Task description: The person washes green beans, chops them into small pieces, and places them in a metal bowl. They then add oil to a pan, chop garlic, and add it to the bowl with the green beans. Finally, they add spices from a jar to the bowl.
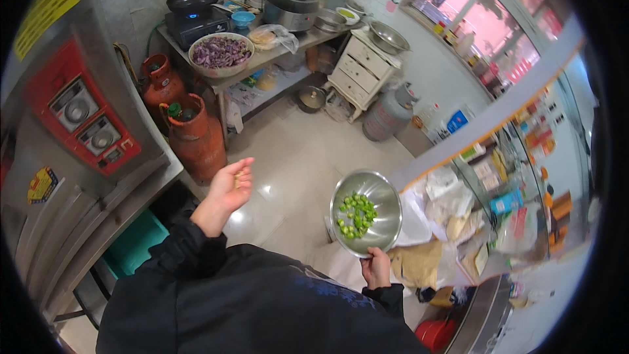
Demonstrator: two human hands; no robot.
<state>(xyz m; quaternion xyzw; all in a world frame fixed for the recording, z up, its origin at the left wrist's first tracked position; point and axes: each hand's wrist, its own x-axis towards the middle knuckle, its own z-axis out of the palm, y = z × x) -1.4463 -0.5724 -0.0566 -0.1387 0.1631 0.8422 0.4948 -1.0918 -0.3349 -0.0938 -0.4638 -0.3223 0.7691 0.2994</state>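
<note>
My right hand [377, 268] grips the near rim of a stainless steel mixing bowl [388, 211], which I hold out over the floor. Chopped green peppers [357, 214] lie in the bottom of it. On the other side, my left hand [230, 191] is raised with the palm up and the fingers curled. Small pale yellow pieces [239, 179] sit in that palm; they look like chopped garlic, but are too small to be sure. The left hand is apart from the bowl, near an orange gas cylinder [199, 142].
Ahead, a metal worktable [275, 54] bears a bowl of shredded purple vegetable [221, 54], a wok [192, 0] on a lit gas stove [196, 24] and a rice cooker [290, 7]. A steel oven [142, 83] stands left, glass shelves [521, 177] right. A grey gas cylinder [389, 112] and lidded pot [311, 99] stand on the floor.
</note>
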